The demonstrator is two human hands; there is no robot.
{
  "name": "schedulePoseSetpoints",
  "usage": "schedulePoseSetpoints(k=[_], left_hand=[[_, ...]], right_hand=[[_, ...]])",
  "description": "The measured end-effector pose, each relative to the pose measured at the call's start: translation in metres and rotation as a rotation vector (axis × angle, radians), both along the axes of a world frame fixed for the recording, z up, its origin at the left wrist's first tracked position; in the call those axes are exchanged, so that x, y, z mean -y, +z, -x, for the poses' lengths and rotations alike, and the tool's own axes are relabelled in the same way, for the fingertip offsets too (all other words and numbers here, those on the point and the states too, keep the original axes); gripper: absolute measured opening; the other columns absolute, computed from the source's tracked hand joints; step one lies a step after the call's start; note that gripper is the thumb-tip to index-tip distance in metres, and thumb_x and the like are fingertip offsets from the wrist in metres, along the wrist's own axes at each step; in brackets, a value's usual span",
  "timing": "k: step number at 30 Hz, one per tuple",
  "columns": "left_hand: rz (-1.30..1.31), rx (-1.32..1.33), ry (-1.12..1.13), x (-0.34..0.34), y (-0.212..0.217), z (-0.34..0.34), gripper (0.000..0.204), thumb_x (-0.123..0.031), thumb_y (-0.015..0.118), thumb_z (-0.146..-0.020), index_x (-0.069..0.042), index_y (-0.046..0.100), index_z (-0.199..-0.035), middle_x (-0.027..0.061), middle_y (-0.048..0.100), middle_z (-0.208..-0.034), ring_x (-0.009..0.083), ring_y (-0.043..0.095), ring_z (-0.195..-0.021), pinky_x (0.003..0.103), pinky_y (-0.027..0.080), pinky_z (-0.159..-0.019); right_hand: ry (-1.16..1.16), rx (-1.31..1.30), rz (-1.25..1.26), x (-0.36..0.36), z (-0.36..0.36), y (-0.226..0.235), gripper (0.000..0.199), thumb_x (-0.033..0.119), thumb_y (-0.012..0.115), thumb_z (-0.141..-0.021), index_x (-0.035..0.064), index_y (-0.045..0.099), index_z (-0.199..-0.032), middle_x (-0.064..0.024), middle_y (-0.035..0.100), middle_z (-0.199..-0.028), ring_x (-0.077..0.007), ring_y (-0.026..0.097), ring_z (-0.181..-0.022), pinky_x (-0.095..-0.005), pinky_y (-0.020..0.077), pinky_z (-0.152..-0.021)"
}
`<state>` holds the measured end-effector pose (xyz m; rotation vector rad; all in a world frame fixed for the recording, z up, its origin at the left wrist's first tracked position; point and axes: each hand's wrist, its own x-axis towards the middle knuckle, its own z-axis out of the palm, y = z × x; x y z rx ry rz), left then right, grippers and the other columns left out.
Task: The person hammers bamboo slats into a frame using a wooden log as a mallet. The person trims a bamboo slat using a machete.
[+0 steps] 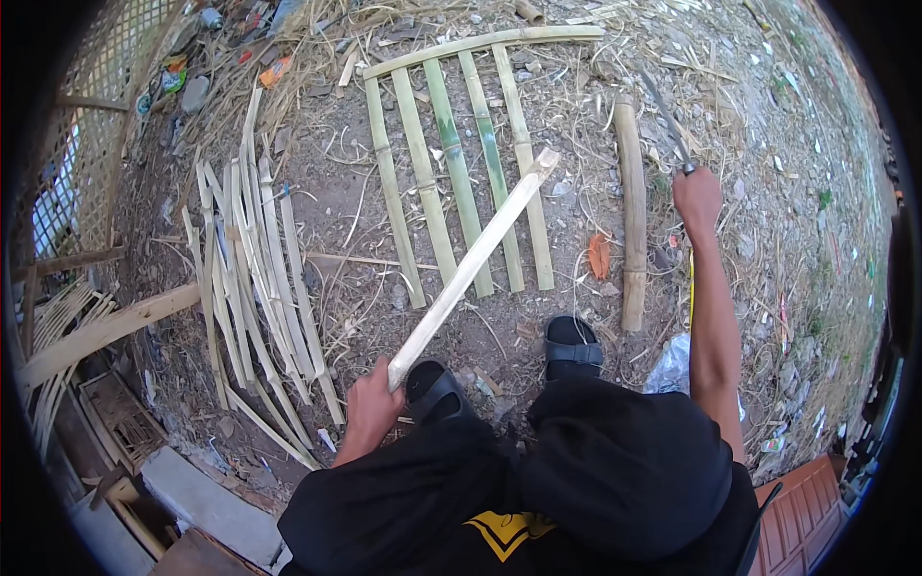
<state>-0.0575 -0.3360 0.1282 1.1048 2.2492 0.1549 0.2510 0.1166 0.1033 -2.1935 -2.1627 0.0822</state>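
My left hand (373, 405) grips the near end of a long pale bamboo slat (477, 257), which slants up and to the right over the ground. Its far end hangs above a row of several split bamboo slats (451, 173) lying side by side, with one slat (480, 43) laid across their far ends. My right hand (697, 197) is raised to the right and holds a long knife (666, 120), blade pointing away. A round bamboo pole (632, 211) lies just left of that hand. My two sandalled feet (573, 346) rest on the dirt below.
A heap of thin bamboo strips (254, 278) lies on the left. A woven lattice panel (91, 125) stands at the far left, with a thick bamboo piece (106, 331) and concrete blocks (206, 499) near it. Dry shavings and litter cover the ground; a plastic bag (672, 365) lies at right.
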Motion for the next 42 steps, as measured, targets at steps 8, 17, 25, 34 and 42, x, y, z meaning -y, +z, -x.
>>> schedulePoseSetpoints(k=[8, 17, 25, 34, 42], left_hand=[[-0.081, -0.108, 0.004, -0.008, -0.01, 0.004, 0.034, -0.015, 0.071, -0.077, -0.004, 0.054, -0.105, 0.0221, 0.065, -0.072, 0.0441, 0.065, -0.069, 0.053, 0.051, -0.06], [-0.244, -0.163, -0.028, -0.02, -0.012, -0.006, 0.024, -0.014, 0.07, -0.077, -0.005, 0.054, -0.093, 0.0182, 0.066, -0.077, 0.0421, 0.065, -0.067, 0.051, 0.05, -0.058], [-0.209, -0.168, -0.063, -0.007, -0.011, -0.01, 0.018, -0.012, 0.067, -0.077, -0.006, 0.055, -0.089, 0.0179, 0.065, -0.074, 0.0412, 0.065, -0.066, 0.051, 0.05, -0.057], [-0.251, -0.161, 0.009, -0.019, -0.009, -0.015, 0.022, -0.009, 0.068, -0.074, -0.005, 0.058, -0.094, 0.0199, 0.063, -0.069, 0.0417, 0.064, -0.065, 0.051, 0.048, -0.057], [-0.199, -0.15, 0.025, -0.02, -0.003, -0.018, 0.02, -0.008, 0.067, -0.075, -0.004, 0.06, -0.093, 0.0186, 0.065, -0.072, 0.0416, 0.064, -0.065, 0.051, 0.049, -0.058]], right_hand=[[0.461, -0.312, 0.219, 0.117, 0.087, 0.036, 0.024, 0.022, 0.062, -0.081, -0.0002, 0.065, -0.073, -0.0248, 0.061, -0.064, -0.0429, 0.064, -0.066, -0.0507, 0.0524, -0.067], [0.574, -0.282, 0.366, 0.159, 0.106, 0.008, 0.022, 0.021, 0.063, -0.078, -0.0001, 0.067, -0.074, -0.025, 0.064, -0.066, -0.0427, 0.066, -0.065, -0.051, 0.055, -0.068], [0.297, -0.236, 0.092, 0.109, 0.064, -0.012, 0.02, 0.019, 0.063, -0.076, -0.0002, 0.066, -0.072, -0.0236, 0.062, -0.061, -0.0424, 0.066, -0.063, -0.0508, 0.0553, -0.065], [0.439, -0.207, 0.297, 0.124, 0.078, -0.011, 0.02, 0.019, 0.063, -0.077, -0.0004, 0.067, -0.072, -0.025, 0.062, -0.063, -0.0422, 0.066, -0.064, -0.0496, 0.0553, -0.066], [0.483, -0.226, 0.219, 0.131, 0.076, -0.022, 0.021, 0.019, 0.063, -0.077, -0.0007, 0.067, -0.072, -0.0254, 0.062, -0.064, -0.0428, 0.066, -0.065, -0.0498, 0.0545, -0.065]])
